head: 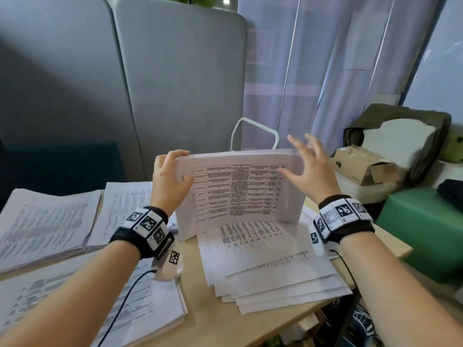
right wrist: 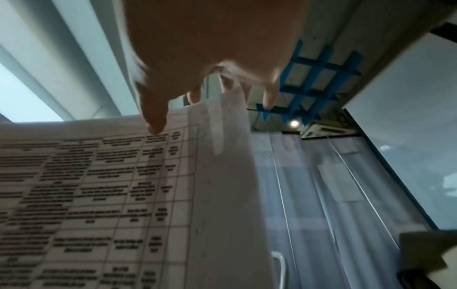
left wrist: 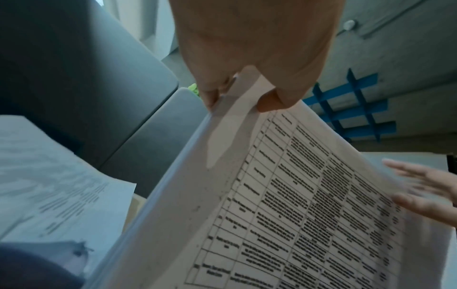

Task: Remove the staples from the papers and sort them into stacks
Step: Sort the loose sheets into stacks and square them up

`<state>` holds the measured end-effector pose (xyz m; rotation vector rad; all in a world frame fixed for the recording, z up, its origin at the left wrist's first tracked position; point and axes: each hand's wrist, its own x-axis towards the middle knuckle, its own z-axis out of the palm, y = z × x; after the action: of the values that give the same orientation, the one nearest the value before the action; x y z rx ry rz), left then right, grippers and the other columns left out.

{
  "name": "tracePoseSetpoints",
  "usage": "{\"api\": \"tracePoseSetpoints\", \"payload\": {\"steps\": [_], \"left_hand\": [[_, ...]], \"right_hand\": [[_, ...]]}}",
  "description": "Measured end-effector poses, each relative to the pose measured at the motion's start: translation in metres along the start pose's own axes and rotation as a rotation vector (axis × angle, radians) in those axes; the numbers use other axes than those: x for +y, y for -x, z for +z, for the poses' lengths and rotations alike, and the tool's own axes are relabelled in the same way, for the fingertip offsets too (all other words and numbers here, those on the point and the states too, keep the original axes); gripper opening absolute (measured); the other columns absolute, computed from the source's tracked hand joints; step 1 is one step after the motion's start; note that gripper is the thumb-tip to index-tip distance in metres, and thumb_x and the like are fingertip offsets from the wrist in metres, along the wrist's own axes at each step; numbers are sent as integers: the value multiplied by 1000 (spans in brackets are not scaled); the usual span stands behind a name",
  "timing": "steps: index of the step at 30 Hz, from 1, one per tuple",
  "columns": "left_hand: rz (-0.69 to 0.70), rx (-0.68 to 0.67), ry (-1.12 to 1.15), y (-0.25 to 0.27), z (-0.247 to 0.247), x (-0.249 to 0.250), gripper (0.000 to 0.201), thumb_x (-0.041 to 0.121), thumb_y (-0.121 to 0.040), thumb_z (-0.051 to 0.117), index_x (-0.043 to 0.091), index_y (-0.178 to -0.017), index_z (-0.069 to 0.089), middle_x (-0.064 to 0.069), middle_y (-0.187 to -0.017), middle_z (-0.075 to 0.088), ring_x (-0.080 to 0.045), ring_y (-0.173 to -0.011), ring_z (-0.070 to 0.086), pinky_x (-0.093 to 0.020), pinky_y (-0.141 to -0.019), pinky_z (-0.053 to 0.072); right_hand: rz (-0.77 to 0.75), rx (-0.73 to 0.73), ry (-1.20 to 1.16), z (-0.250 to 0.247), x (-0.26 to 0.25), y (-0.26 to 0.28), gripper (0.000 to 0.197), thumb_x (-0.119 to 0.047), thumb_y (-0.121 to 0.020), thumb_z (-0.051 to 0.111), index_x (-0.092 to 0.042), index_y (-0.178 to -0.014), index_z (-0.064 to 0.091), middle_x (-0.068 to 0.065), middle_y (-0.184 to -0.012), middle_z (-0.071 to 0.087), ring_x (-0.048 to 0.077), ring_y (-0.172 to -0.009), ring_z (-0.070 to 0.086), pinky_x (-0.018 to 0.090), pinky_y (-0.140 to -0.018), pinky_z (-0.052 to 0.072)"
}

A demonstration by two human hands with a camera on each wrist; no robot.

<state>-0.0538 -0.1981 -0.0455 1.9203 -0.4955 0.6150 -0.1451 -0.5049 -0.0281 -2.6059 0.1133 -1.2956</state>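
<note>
- The left hand (head: 170, 181) pinches the upper left corner of a sheaf of papers (head: 240, 189), thumb in front, fingers curled behind, standing it on edge on the table (head: 195, 309).
- The right hand (head: 309, 169), fingers spread and straight, lies at the sheaf's right edge, gripping nothing.
- Below both hands lies a fanned pile of loose sheets (head: 270, 266); left of the left hand lie three stacks (head: 45, 226).

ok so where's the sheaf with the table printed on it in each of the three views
Head: the table-printed sheaf stands upright at centre, left hand gripping its left edge, right hand open at its right edge.
Left wrist: it fills the lower right, pinched at top.
Right wrist: it fills the lower left.
Shared landmark: the blue ceiling grid shows in both wrist views, not the head view.
</note>
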Motion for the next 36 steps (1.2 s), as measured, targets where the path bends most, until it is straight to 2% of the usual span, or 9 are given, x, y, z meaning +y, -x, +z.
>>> {"api": "tracePoseSetpoints", "payload": {"steps": [6, 10, 12, 15, 19, 23, 27, 31, 36], "left_hand": [[20, -72, 129, 4, 1, -10, 72, -3, -83, 61, 46, -129, 36, -1, -124, 43, -19, -107, 51, -30, -84, 50], [6, -66, 221, 5, 2, -11, 87, -2, -84, 60, 67, -121, 23, -8, -125, 49, -20, -103, 58, -28, -80, 55], [-72, -41, 266, 4, 2, -12, 87, -1, -84, 60, 61, -129, 20, -7, -122, 49, -18, -101, 59, -27, -80, 52], [-239, -86, 322, 1, 3, -19, 47, -1, -88, 53, 24, -127, 42, -3, -108, 57, -22, -102, 61, -27, -73, 51], [-337, -148, 377, 3, -1, -20, 22, -1, -91, 41, 13, -90, 58, 0, -87, 63, -19, -85, 60, -28, -69, 50], [-421, -227, 528, 2, 4, -19, 20, 17, -75, 43, 15, -90, 56, -3, -90, 61, -18, -80, 57, -33, -71, 47], [-386, -27, 528, 6, 25, 3, 10, 5, -81, 43, 11, -74, 46, -4, -71, 53, -16, -64, 50, -26, -60, 42], [-223, 55, 600, -6, 26, 28, 4, 12, -68, 38, 15, -67, 40, -5, -68, 44, -14, -61, 42, -21, -53, 37], [-484, -57, 472, -1, 28, -4, 13, 15, -57, 41, 15, -70, 45, -6, -75, 49, -20, -77, 45, -29, -63, 36]], "right_hand": [[-99, -206, 395, -5, -25, -11, 68, -48, -89, 56, -23, -149, 36, 7, -153, 38, 23, -144, 28, 56, -118, 8], [-153, -306, 392, -5, -38, -16, 67, -32, -83, 56, -30, -147, 36, 1, -144, 48, 23, -136, 40, 57, -117, 15], [-132, -346, 398, -6, -39, -18, 65, -31, -82, 56, -33, -144, 38, -1, -139, 50, 24, -131, 43, 55, -116, 18], [-15, -402, 413, -14, -32, -21, 57, -39, -81, 59, -36, -136, 45, -1, -126, 61, 25, -118, 54, 44, -103, 35], [445, -284, -279, -22, 1, -17, 76, -42, -68, 86, -29, -134, 51, -10, -107, 59, 14, -103, 56, 34, -96, 45], [705, -378, -945, 6, 21, 13, 82, -51, -36, 94, -17, -106, 68, 2, -103, 74, 22, -99, 69, 47, -98, 50], [754, -266, -1132, 20, -7, 20, 60, -36, -45, 93, -9, -94, 74, 17, -102, 74, 33, -93, 71, 47, -88, 55], [681, -99, -1243, 4, -17, 2, 23, -18, -68, 82, -12, -88, 71, 6, -84, 76, 22, -76, 72, 39, -75, 60], [670, -251, -1235, 5, 9, 24, 73, -41, -37, 96, -11, -99, 71, 3, -93, 76, 17, -84, 73, 28, -70, 59]]}}
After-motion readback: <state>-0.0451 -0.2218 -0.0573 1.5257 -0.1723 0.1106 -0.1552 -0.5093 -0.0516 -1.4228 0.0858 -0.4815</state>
